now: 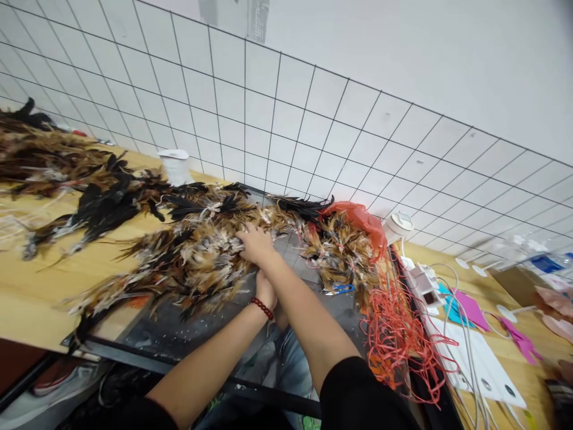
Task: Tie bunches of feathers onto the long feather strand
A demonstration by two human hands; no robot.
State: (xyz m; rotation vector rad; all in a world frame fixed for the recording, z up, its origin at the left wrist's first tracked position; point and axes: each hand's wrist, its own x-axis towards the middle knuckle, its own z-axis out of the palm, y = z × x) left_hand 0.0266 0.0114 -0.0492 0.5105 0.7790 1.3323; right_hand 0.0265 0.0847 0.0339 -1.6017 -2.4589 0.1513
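A big heap of brown, black and white feathers [206, 251] lies in front of me, many tied in small bunches. My right hand [256, 243] reaches across to the heap's right edge, its fingers stretched out over the feathers. Lower down, my left hand [265, 289] is partly behind my right forearm; its fingers are hidden. A dark red bead bracelet [262, 308] circles the left wrist. To the right sits a smaller feather pile [342, 251], beside a red plastic bag [358, 218]. Blue-handled thread snips [341, 289] rest just below that pile.
A tangle of red string [398, 334] spreads at the right, beside a power strip [423, 283] and white cables. Behind the table rises a black wire grid [280, 119]. A white cup-like container [176, 167] stands at the back left. More feathers [49, 155] cover the far left.
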